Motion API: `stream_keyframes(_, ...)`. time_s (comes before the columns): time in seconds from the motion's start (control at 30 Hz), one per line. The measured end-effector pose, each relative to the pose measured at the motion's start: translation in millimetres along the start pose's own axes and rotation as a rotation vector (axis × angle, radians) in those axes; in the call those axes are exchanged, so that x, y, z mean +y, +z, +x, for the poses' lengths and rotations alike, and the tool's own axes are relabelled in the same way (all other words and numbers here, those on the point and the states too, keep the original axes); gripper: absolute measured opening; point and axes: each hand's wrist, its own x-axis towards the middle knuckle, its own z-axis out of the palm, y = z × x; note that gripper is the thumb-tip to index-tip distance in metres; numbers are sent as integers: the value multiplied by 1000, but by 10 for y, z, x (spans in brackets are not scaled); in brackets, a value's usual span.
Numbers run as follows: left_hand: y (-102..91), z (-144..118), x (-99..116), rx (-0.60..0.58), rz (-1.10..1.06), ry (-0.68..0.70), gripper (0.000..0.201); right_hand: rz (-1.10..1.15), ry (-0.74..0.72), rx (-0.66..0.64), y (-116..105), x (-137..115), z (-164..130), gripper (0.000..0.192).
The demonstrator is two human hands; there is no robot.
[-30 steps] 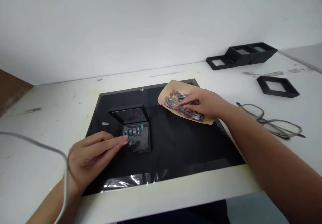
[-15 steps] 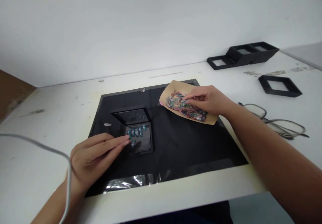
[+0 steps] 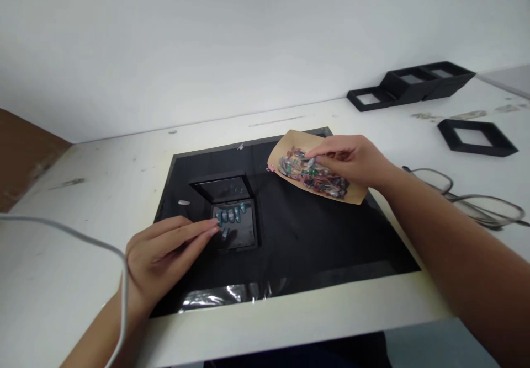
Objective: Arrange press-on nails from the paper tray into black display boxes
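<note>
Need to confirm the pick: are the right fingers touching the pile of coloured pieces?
Touching. The head view shows the right hand with fingertips pressed into the coloured pieces, no gap.

A plain white wall [image 3: 232, 37] rises behind the white table [image 3: 103, 164].

Bare black mat [image 3: 306, 235] between hands; glasses [image 3: 472, 202], seemingly, right of it

So I've got a small black box [image 3: 234, 225] lying open on the black mat, lid [image 3: 224, 187] tipped back behind it. Inside sit a row of teal press-on nails [image 3: 231, 215], plus one loose just below them. Off to the right, a tan paper sheet [image 3: 317, 168] lies flat, holding a heap of mixed teal and reddish nails [image 3: 310, 171].
</note>
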Motion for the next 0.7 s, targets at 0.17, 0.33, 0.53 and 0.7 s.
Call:
stream_keyframes(0.17, 1, 4, 39, 71, 29, -59, 20, 43, 31, 16, 19, -18, -1, 15)
stream_keyframes(0.33, 6, 22, 54, 81, 54, -80, 15, 51, 49, 15, 37, -25, -5, 15)
stream_keyframes(0.53, 24, 11, 53, 85, 54, -105, 14, -35, 102, 33, 18, -10, -24, 22)
stream_keyframes(0.7, 31, 14, 60, 88, 64, -144, 11, -342, 178, 77, -42, 30, -25, 19)
